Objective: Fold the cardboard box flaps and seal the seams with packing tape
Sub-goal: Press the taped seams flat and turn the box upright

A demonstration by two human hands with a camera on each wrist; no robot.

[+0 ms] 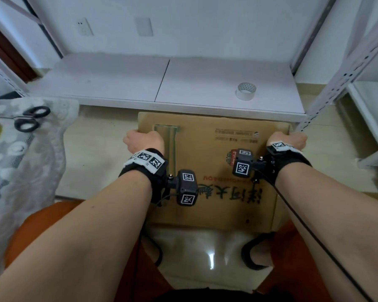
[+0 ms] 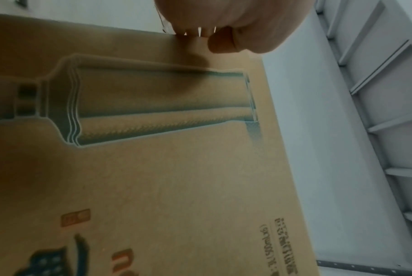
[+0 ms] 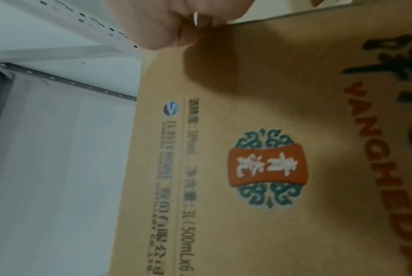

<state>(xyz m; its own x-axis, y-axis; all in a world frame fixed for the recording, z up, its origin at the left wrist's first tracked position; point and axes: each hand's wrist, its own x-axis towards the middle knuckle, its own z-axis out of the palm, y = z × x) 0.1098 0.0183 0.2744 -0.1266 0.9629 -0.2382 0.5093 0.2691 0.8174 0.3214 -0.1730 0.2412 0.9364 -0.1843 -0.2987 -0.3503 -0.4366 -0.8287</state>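
A brown printed cardboard box (image 1: 212,153) lies in front of me, below the white shelf, its broad printed face up. My left hand (image 1: 143,140) grips the box's left edge near the far corner, fingers curled over the edge (image 2: 200,33) and thumb (image 2: 224,42) on the face. My right hand (image 1: 287,140) grips the right edge the same way, curled round the cardboard edge (image 3: 200,20). A roll of clear packing tape (image 1: 246,91) stands on the shelf, beyond the box's right part. The flaps are hidden from view.
Black-handled scissors (image 1: 30,118) lie on a patterned cloth (image 1: 20,162) at the left. The white shelf board (image 1: 140,83) runs across behind the box, with a perforated metal rack upright (image 1: 327,94) at the right. My knees and glossy floor tiles (image 1: 205,253) are below.
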